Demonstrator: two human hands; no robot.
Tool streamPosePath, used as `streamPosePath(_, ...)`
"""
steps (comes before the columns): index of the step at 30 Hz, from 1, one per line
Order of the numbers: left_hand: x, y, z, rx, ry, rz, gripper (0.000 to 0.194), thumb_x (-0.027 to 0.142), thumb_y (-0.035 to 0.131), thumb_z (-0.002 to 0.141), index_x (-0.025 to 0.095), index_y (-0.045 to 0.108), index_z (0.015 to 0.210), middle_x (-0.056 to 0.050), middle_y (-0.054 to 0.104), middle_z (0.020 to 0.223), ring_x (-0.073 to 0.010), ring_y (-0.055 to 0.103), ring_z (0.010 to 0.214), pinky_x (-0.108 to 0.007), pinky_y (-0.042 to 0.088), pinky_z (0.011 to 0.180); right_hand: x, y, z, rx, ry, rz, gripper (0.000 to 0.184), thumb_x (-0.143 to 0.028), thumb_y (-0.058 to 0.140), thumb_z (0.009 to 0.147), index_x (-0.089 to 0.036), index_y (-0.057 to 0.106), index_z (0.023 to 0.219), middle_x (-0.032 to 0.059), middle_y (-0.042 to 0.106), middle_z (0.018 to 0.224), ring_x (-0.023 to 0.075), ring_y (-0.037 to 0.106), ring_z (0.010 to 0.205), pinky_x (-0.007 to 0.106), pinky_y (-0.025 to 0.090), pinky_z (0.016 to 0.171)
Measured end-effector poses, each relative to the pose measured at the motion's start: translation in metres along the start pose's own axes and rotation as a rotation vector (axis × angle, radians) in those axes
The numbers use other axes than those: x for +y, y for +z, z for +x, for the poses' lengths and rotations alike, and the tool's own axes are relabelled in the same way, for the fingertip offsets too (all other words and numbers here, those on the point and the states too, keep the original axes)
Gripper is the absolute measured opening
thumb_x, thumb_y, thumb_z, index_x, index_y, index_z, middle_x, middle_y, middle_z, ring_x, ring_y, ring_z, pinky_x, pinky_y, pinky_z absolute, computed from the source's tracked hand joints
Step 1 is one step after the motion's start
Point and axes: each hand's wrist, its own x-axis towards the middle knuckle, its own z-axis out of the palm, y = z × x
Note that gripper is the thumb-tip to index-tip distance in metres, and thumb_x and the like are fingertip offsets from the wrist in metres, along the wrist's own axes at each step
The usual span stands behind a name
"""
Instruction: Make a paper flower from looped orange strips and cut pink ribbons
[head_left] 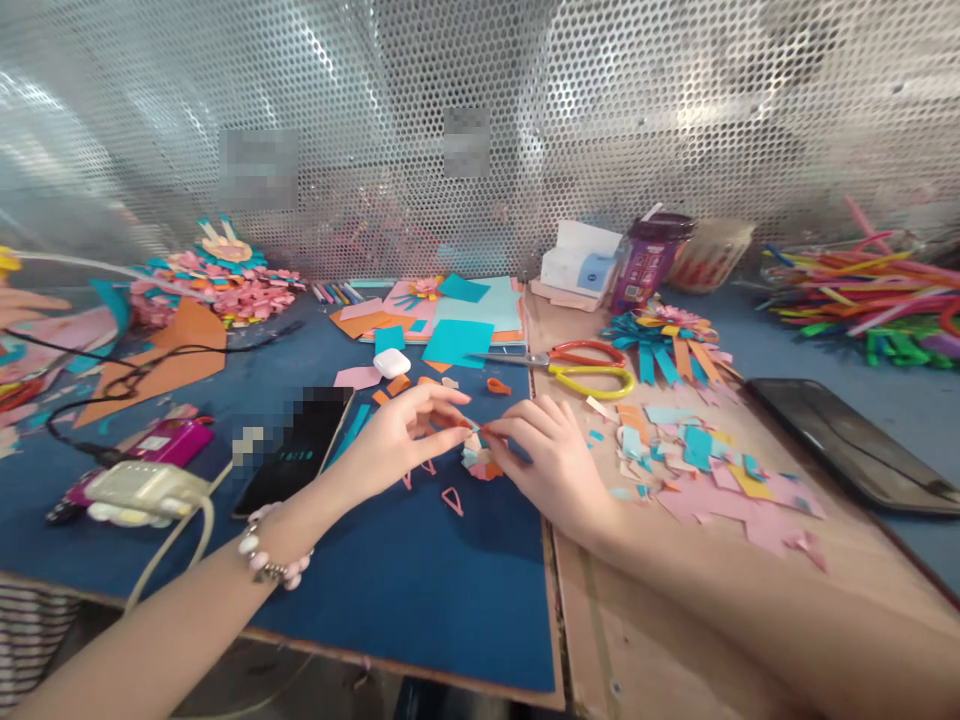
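Over the blue table mat, my left hand (420, 435) and my right hand (551, 455) meet with their fingertips pinched close together. A small piece of folded paper seems to be between the fingertips, mostly hidden by them. Right below the tips is a small cluster of white, peach and orange paper (481, 460); whether the fingers touch it I cannot tell. Near my left hand lie pink paper loops (452, 500). An orange paper loop (498, 386) is just beyond my hands. Scissors (592, 380) with red and yellow handles lie beyond my right hand.
Paper scraps (705, 460) are spread at the right, beside a dark phone (855, 440). Another phone (300, 450) and a charger with cables (150, 490) lie at left. A white earbud case (391, 363), coloured sheets (459, 343) and a purple cup (649, 260) stand farther back.
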Motion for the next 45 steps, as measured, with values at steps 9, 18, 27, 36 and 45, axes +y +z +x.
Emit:
streamPosePath(9, 0.0036, -0.0014, -0.0011, 0.025, 0.016, 0.011, 0.035, 0.031, 0.067, 0.079, 0.018, 0.056, 0.109, -0.006, 0.065, 0.099, -0.0176, 0.063, 0.093, -0.033, 0.051, 0.084, 0.0012, 0.0009, -0.0003, -0.008, 0.018, 0.009, 0.009, -0.022, 0.056, 0.089, -0.020, 0.065, 0.089, 0.0033, 0.066, 0.082, 0.0178, 0.054, 0.079, 0.032, 0.036, 0.069)
streamPosePath(18, 0.0022, 0.0007, -0.0018, -0.018, -0.001, 0.035, 0.039, 0.035, 0.067, 0.078, 0.019, 0.055, 0.111, -0.007, 0.065, 0.098, -0.0185, 0.063, 0.087, -0.029, 0.053, 0.068, 0.0011, 0.0001, -0.0002, -0.001, -0.004, 0.003, 0.012, -0.020, 0.058, 0.088, -0.019, 0.064, 0.078, 0.0012, 0.067, 0.077, 0.0161, 0.053, 0.074, 0.032, 0.035, 0.067)
streamPosePath(27, 0.0028, 0.0006, -0.0012, -0.033, -0.021, 0.026, 0.037, 0.033, 0.066, 0.079, 0.020, 0.055, 0.111, -0.006, 0.064, 0.098, -0.0172, 0.063, 0.087, -0.028, 0.052, 0.068, 0.0021, 0.0000, -0.0009, -0.018, 0.014, 0.042, 0.015, -0.018, 0.058, 0.089, -0.020, 0.068, 0.079, -0.0009, 0.070, 0.078, 0.0155, 0.052, 0.074, 0.033, 0.034, 0.069)
streamPosePath(36, 0.0011, 0.0010, 0.0002, -0.065, -0.037, -0.002, 0.039, 0.033, 0.066, 0.078, 0.020, 0.055, 0.113, -0.006, 0.064, 0.099, -0.0184, 0.062, 0.090, -0.030, 0.051, 0.071, 0.0018, 0.0013, -0.0006, -0.020, 0.002, 0.032, 0.015, -0.021, 0.057, 0.090, -0.022, 0.069, 0.080, -0.0011, 0.071, 0.078, 0.0157, 0.051, 0.073, 0.033, 0.033, 0.069)
streamPosePath(45, -0.0001, -0.0009, 0.0029, -0.047, -0.035, -0.078, 0.038, 0.029, 0.067, 0.078, 0.019, 0.056, 0.112, -0.005, 0.065, 0.093, -0.0174, 0.062, 0.089, -0.031, 0.050, 0.076, 0.0018, -0.0005, -0.0002, -0.035, 0.021, 0.052, 0.015, -0.026, 0.056, 0.091, -0.021, 0.070, 0.088, 0.0014, 0.072, 0.086, 0.0169, 0.054, 0.078, 0.033, 0.035, 0.070)
